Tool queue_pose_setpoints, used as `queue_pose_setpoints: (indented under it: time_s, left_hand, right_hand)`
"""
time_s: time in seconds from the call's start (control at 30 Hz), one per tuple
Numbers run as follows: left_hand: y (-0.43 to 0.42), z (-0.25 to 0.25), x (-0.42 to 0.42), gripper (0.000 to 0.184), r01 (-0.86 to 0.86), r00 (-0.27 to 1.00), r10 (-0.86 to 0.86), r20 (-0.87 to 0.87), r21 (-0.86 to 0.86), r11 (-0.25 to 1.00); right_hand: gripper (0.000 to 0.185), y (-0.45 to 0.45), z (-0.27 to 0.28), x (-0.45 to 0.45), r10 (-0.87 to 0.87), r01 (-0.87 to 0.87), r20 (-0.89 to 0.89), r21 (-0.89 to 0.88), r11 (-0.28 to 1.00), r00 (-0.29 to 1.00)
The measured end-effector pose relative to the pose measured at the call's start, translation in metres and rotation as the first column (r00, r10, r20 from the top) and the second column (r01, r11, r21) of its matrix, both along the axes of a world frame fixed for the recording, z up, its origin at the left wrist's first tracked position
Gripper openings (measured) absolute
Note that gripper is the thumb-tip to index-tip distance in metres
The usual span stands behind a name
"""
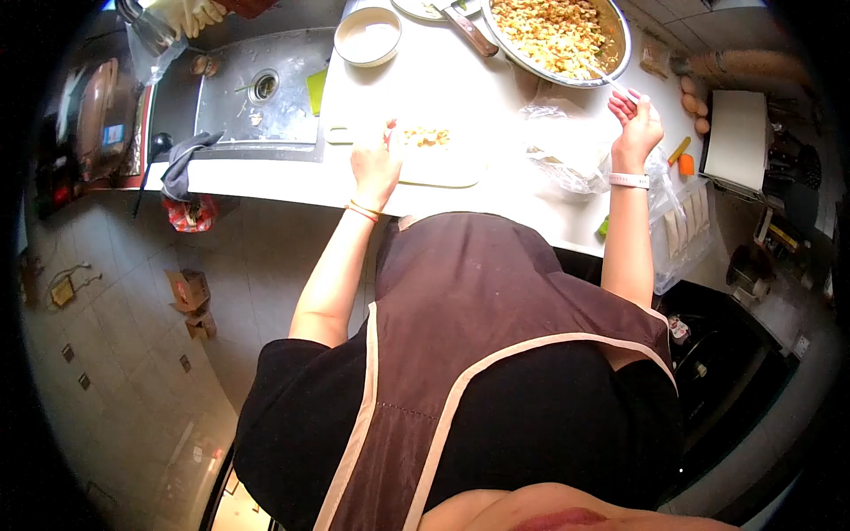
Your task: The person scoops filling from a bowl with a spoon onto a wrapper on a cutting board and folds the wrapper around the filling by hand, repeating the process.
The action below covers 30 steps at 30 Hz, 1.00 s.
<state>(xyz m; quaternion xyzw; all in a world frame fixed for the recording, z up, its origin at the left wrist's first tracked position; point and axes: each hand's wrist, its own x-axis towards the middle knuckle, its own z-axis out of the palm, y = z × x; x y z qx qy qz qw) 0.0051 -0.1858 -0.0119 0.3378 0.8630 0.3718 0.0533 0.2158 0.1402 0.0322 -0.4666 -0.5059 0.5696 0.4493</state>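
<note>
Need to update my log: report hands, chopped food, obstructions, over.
Right hand holds pale utensil, dipped in bowl of chopped food. Left hand at cutting board, grip unclear. Clear plastic between board and right hand.

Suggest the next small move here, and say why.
Probably lift some chopped mix from the bowl toward the small heap: the right hand holds a utensil reaching into the bowl, while the left hand is beside the heap.
</note>
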Motion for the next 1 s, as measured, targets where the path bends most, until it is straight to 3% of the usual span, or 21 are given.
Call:
queue_pose_setpoints:
  time_s: [0.2,0.3,0.4,0.5,0.67,0.8,0.87,0.93,1.0]
  left_hand:
    - [-0.004,-0.002,0.001,0.018,-0.021,0.999,0.022,0.033,-0.023,1.000]
    - [-0.004,-0.007,0.000,0.018,-0.011,0.995,0.026,0.095,-0.154,0.988]
    - [-0.003,-0.024,-0.004,0.024,0.029,0.995,-0.013,0.097,-0.159,0.987]
    - [0.000,-0.025,-0.007,0.024,0.063,0.998,-0.061,0.016,-0.172,0.983]
    - [0.005,-0.017,-0.008,0.022,0.064,0.996,-0.051,0.075,-0.180,0.982]
    - [0.001,-0.018,-0.006,0.021,0.050,0.995,-0.037,0.092,-0.144,0.988]
    - [-0.002,-0.022,-0.006,0.021,0.051,0.996,-0.041,0.083,-0.134,0.990]
    - [-0.004,-0.024,-0.006,0.021,0.053,0.996,-0.044,0.075,-0.122,0.991]
    - [-0.005,-0.025,-0.005,0.021,0.043,0.996,-0.034,0.084,-0.106,0.993]
  right_hand:
    - [0.032,-0.007,0.005,0.002,0.020,-0.031,-0.093,-0.116,0.993,0.995]
    - [0.033,-0.025,0.017,0.001,0.078,-0.107,-0.200,-0.142,0.984,0.977]
    - [0.034,-0.049,0.014,0.000,0.186,-0.225,-0.238,-0.146,0.964,0.953]
    - [0.035,-0.082,0.005,-0.006,0.260,-0.305,-0.216,-0.212,0.928,0.941]
    - [0.037,-0.126,-0.021,-0.018,0.334,-0.380,-0.198,-0.295,0.877,0.922]
    - [0.035,-0.142,-0.033,-0.023,0.417,-0.437,-0.139,-0.185,0.880,0.898]
    - [0.030,-0.149,-0.035,-0.024,0.511,-0.511,-0.051,0.008,0.860,0.858]
    - [0.022,-0.151,-0.029,-0.021,0.552,-0.552,-0.017,0.037,0.833,0.833]
    - [0.017,-0.153,-0.024,-0.018,0.624,-0.666,0.233,0.277,0.693,0.746]
